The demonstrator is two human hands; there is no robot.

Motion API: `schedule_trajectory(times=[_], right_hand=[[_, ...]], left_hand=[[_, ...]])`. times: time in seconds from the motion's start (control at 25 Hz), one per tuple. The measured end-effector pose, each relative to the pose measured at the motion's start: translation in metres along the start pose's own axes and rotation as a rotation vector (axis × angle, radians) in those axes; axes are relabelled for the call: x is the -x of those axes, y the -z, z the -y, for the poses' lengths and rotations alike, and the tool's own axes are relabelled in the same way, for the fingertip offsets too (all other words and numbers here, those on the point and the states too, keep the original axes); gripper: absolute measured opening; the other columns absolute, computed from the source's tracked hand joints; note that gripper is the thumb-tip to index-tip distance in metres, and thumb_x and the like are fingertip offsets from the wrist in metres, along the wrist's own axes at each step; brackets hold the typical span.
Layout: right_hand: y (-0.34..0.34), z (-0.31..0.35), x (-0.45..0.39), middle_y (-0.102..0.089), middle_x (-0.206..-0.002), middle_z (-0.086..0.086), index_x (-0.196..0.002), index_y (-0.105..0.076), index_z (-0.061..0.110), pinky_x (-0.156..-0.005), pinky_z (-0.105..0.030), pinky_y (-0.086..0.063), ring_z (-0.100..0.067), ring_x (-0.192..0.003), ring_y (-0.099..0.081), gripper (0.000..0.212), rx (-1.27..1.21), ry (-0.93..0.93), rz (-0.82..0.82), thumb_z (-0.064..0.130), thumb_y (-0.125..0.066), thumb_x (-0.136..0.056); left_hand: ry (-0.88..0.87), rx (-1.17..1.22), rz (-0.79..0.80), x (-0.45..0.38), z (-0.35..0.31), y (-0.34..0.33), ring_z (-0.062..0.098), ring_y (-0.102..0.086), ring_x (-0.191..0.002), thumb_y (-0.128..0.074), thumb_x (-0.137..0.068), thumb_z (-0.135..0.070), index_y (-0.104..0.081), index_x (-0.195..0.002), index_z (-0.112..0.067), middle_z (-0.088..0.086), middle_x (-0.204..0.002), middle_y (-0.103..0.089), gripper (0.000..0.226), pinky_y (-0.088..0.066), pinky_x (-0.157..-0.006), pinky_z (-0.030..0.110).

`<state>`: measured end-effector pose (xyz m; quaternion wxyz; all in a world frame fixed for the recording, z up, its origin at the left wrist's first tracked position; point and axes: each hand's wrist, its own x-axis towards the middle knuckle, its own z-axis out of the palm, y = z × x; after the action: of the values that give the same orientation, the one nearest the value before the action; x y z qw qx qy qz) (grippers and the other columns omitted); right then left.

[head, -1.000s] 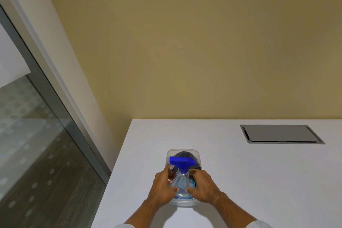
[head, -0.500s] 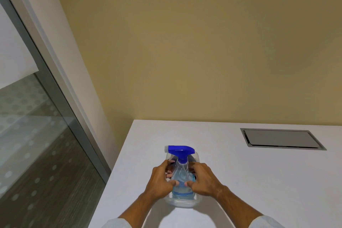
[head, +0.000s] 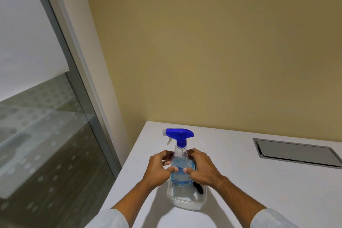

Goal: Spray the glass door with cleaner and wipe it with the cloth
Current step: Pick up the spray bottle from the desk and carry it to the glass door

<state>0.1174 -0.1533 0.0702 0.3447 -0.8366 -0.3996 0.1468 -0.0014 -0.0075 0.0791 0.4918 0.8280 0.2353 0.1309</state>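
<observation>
The clear plastic spray bottle with a blue trigger head (head: pixel 181 161) stands upright over the shallow clear plastic tub (head: pixel 187 201), its rounded lower half tinted by pale blue liquid. Both hands clasp it: the left hand (head: pixel 160 169) wraps its left flank, the right hand (head: pixel 201 169) its right, thumbs pressed on the near face, so each grip is closed around the bottle. A dark cloth (head: pixel 199 188) peeks out in the tub beneath the right hand, mostly hidden. The tub sits on the smooth white bench (head: pixel 259 190), near its left edge. Farther right lies a grey metal flap (head: pixel 296 152) set flush in the top. The glass door with frosted dots (head: pixel 46 144) stands to the left in a grey metal frame, beside a matte yellow wall (head: pixel 203 52).
</observation>
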Motion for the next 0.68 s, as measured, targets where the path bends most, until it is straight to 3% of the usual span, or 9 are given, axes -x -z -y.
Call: schedule_trajectory(times=[0.2,0.32,0.48,0.68], right_hand=[[-0.014,0.02,-0.007,-0.062,-0.119,0.004,-0.125,-0.053,0.022,-0.085,-0.019,-0.045,-0.009,-0.098,-0.055,0.055,0.024,0.1,0.042,0.034,-0.075,-0.077],[-0.03,0.041,-0.011,-0.062,-0.119,0.003,-0.125,-0.054,0.02,-0.083,-0.015,-0.043,-0.009,-0.098,-0.055,0.053,0.007,0.16,0.088,0.032,-0.076,-0.078],[-0.051,0.078,-0.018,-0.064,-0.12,0.0,-0.124,-0.055,0.017,-0.09,-0.024,-0.053,-0.014,-0.102,-0.061,0.054,-0.025,0.255,0.175,0.028,-0.077,-0.076],[-0.086,0.133,-0.017,-0.068,-0.115,0.001,-0.122,-0.06,0.019,-0.089,-0.029,-0.057,-0.015,-0.097,-0.063,0.054,-0.029,0.387,0.245,0.026,-0.078,-0.071]], left_hand=[[0.037,-0.023,-0.114,0.023,0.006,0.021,0.01,-0.064,-0.098,-0.08,-0.077,-0.014,-0.06,-0.121,-0.018,-0.009,-0.111,-0.064,0.049,-0.05,-0.076,0.009],[0.06,-0.035,-0.196,0.041,0.015,0.04,0.013,-0.064,-0.101,-0.08,-0.076,-0.012,-0.061,-0.12,-0.016,-0.006,-0.112,-0.066,0.048,-0.053,-0.083,0.016],[0.074,-0.04,-0.298,0.067,0.028,0.073,0.01,-0.066,-0.098,-0.08,-0.075,-0.011,-0.062,-0.117,-0.015,-0.005,-0.109,-0.067,0.046,-0.054,-0.079,0.012],[0.111,-0.02,-0.423,0.113,0.046,0.121,0.007,-0.068,-0.096,-0.082,-0.071,-0.009,-0.064,-0.117,-0.015,-0.006,-0.105,-0.07,0.05,-0.056,-0.084,0.019]])
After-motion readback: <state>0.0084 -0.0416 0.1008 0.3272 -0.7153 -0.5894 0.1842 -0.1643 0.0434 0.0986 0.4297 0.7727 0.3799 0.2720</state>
